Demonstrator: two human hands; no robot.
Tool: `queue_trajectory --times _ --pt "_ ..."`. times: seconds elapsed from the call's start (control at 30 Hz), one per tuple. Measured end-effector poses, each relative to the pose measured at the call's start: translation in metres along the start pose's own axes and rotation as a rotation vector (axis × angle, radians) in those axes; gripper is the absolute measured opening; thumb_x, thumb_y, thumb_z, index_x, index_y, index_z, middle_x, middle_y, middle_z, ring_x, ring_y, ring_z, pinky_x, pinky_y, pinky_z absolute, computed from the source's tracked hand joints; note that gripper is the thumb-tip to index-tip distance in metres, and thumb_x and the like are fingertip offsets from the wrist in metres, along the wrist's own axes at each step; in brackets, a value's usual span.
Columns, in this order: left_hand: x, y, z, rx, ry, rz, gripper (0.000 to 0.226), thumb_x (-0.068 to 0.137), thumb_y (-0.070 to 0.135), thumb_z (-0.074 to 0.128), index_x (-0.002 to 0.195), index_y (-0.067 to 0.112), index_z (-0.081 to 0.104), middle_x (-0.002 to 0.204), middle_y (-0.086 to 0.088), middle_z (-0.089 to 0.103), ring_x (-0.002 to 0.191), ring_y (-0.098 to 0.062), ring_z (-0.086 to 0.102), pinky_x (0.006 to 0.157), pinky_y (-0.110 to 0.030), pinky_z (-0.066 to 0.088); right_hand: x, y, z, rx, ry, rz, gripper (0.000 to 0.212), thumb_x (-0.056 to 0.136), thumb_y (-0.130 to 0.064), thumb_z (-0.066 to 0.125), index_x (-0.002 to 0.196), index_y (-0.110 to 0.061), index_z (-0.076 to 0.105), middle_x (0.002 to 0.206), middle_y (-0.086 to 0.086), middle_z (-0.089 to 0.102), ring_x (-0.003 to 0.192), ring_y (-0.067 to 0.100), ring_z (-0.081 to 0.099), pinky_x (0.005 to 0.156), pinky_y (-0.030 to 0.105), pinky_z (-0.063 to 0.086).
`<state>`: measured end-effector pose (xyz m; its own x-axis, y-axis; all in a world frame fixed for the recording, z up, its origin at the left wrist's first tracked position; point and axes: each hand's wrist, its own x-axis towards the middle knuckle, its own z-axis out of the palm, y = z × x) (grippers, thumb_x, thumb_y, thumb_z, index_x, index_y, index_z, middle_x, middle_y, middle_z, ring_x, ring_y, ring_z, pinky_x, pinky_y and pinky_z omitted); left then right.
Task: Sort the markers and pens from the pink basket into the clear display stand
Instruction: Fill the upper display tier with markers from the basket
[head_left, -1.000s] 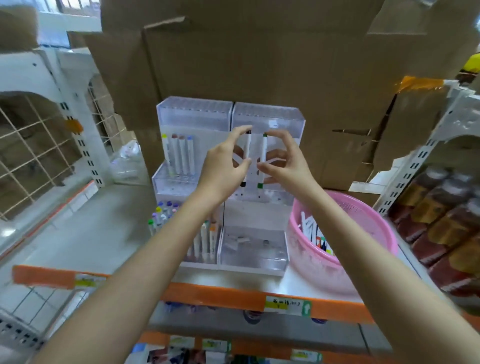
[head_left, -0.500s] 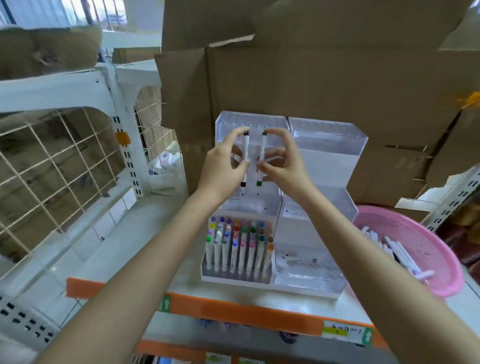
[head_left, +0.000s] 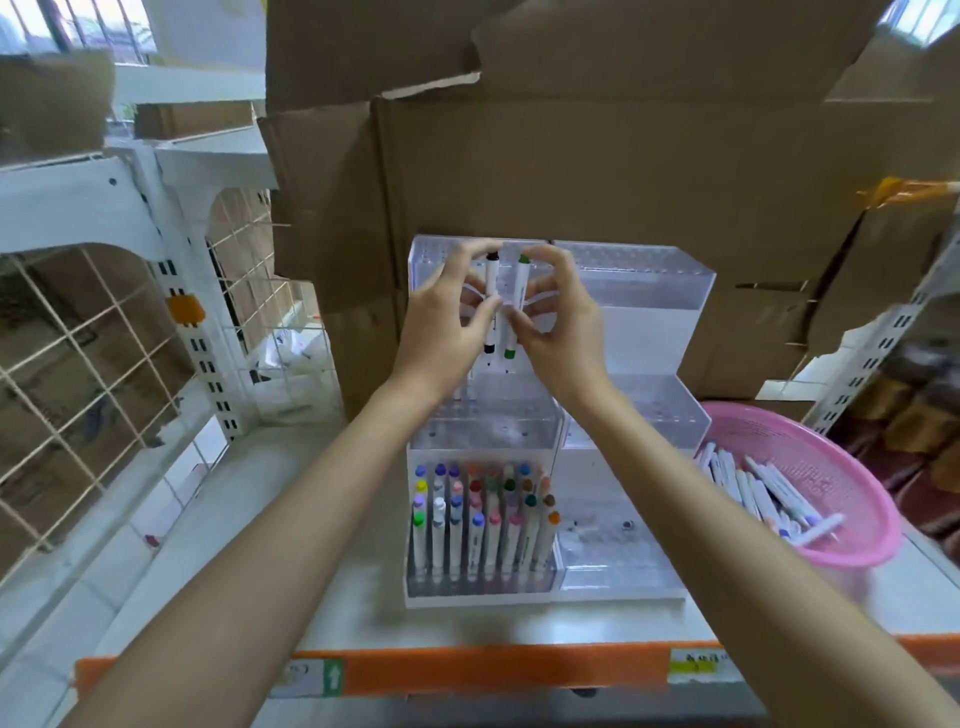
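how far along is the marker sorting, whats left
Done: the clear display stand has its front-left bay packed with upright markers. In hand: left hand pinches a black-capped marker, right hand a green-capped marker. Left: loose markers lie in the pink basket; the stand's right bays look nearly bare.

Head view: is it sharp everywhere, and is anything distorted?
Head view: sharp at the centre, where the left hand pinches the black-capped marker and the right hand the green-capped marker; soft at the pink basket; forearms stretch toward the lower corners, wide-angle.
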<state>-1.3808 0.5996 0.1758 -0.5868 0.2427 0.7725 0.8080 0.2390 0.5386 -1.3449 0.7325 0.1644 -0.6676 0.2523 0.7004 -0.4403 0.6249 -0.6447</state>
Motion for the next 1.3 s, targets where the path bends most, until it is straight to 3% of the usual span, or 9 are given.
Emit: queue_trajectory --times 0.33,0.53,0.8,0.87,1.03,1.3 --pt "0.002 -0.016 0.003 0.069 -0.055 -0.003 0.044 0.084 0.01 0.071 0.123 0.021 0.056 0.08 0.005 0.061 0.074 -0.002 0.06 0.07 -0.008 0.049 0.001 0.006 0.009 -0.006 0.046 -0.026 0.045 0.084 -0.003 0.069 0.122 -0.02 0.05 0.088 0.002 0.054 0.071 0.007 0.058 0.058 0.016 0.05" --pt "-0.001 -0.019 0.005 0.138 -0.082 0.021 0.042 0.082 0.011 0.072 0.121 0.016 0.058 0.08 0.001 0.066 0.075 -0.008 0.063 0.071 -0.017 0.053 0.001 0.008 0.009 0.008 0.049 -0.029 0.045 0.084 -0.002 0.068 0.121 -0.019 0.05 0.087 0.0 0.054 0.071 0.009 0.059 0.057 0.014 0.048" --pt "-0.004 -0.023 0.009 0.161 -0.048 0.034 0.03 0.081 0.008 0.073 0.109 0.007 0.063 0.087 0.001 0.066 0.078 -0.005 0.059 0.07 0.0 0.042 -0.002 0.009 0.01 0.002 0.037 -0.031 0.044 0.084 -0.002 0.068 0.12 -0.019 0.05 0.086 0.0 0.053 0.07 0.011 0.058 0.057 0.022 0.05" --pt "-0.003 -0.022 0.008 0.183 -0.045 0.06 0.027 0.083 0.009 0.072 0.109 0.006 0.064 0.088 -0.003 0.067 0.078 -0.007 0.06 0.071 -0.004 0.045 -0.002 0.01 0.009 -0.002 0.031 -0.028 0.044 0.084 -0.002 0.068 0.12 -0.021 0.051 0.087 0.002 0.054 0.069 0.011 0.058 0.056 0.023 0.05" --pt "0.0 -0.021 0.007 0.276 -0.044 0.086 0.017 0.087 0.013 0.066 0.104 0.009 0.065 0.082 -0.002 0.064 0.08 -0.015 0.058 0.069 -0.033 0.053 -0.004 0.01 0.008 -0.005 0.02 -0.01 0.044 0.084 -0.004 0.068 0.121 -0.021 0.05 0.088 0.003 0.054 0.067 0.013 0.057 0.057 0.03 0.053" --pt "-0.006 -0.026 0.009 0.418 -0.069 0.114 0.015 0.084 0.017 0.067 0.099 0.013 0.068 0.082 0.002 0.068 0.084 -0.019 0.055 0.078 -0.028 0.031 -0.004 0.009 0.007 -0.025 0.028 -0.013 0.043 0.084 -0.005 0.069 0.121 -0.02 0.051 0.086 0.003 0.055 0.068 0.012 0.058 0.057 0.031 0.053"
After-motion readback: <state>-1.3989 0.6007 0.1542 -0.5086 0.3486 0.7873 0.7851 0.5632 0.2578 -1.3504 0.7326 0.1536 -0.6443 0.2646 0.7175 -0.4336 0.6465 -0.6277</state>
